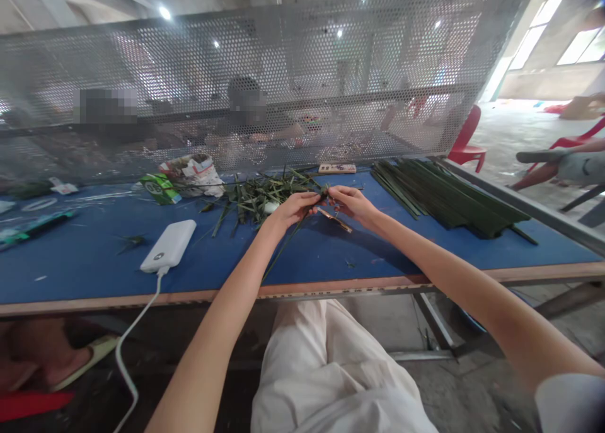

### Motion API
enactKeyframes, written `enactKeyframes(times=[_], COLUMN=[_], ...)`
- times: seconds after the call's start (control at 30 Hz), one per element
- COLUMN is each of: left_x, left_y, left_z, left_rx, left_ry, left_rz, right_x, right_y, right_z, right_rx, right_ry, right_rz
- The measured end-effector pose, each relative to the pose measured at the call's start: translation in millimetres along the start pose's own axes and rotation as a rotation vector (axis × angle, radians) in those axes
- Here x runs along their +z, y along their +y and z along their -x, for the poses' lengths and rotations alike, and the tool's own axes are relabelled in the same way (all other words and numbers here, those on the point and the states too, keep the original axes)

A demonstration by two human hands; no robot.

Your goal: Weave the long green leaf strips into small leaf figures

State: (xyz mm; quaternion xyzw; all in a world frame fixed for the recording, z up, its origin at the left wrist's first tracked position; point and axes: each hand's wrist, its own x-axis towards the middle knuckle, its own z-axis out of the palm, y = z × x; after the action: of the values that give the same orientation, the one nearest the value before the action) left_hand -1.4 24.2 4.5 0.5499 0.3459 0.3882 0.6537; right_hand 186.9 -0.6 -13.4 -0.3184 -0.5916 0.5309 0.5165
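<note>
Both hands meet over the middle of the blue table, closed on one small piece of green leaf strip (324, 193). My left hand (299, 207) pinches it from the left, and a thin strand trails down toward the table's front edge. From the right, my right hand (350, 202) grips the same piece with thumb and fingers. Its exact shape is too small and partly covered by fingers. Just under the hands lies a pair of scissors or a similar metal tool (336, 220). Behind and left of the left hand spreads a pile of cut leaf scraps (255, 193).
Long green leaf strips (454, 196) lie stacked at the right. A white power bank (169, 246) with a cable hanging off the edge rests at left. Behind it are a green box (161, 188) and crumpled packaging (193, 173). A perforated metal screen (302, 61) closes the back; people sit beyond it.
</note>
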Motion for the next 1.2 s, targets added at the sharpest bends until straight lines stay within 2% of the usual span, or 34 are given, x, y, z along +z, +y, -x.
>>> enactKeyframes(times=[0.17, 0.4, 0.57, 0.7, 0.87, 1.2], left_x=[0.6, 1.6, 1.3, 2.8, 7.8, 10.1], left_y=[-1, -1, -1, -1, 0, -2], left_z=[0, 0, -2, -3, -3, -4], left_rx=[-0.007, -0.008, 0.027, 0.065, 0.067, 0.073], left_ry=[-0.013, -0.019, 0.023, 0.082, 0.092, 0.116], left_rz=[0.049, 0.021, -0.023, 0.014, 0.041, -0.003], right_x=[-3, -8, -7, -5, -5, -6], right_y=[-3, -11, -17, -16, -12, -5], right_z=[0, 0, -1, -2, -3, -6], right_rx=[-0.002, -0.039, -0.156, -0.248, -0.231, -0.189], right_ry=[-0.05, -0.044, -0.046, 0.038, 0.121, 0.152], right_rz=[-0.007, 0.142, 0.33, 0.385, 0.383, 0.364])
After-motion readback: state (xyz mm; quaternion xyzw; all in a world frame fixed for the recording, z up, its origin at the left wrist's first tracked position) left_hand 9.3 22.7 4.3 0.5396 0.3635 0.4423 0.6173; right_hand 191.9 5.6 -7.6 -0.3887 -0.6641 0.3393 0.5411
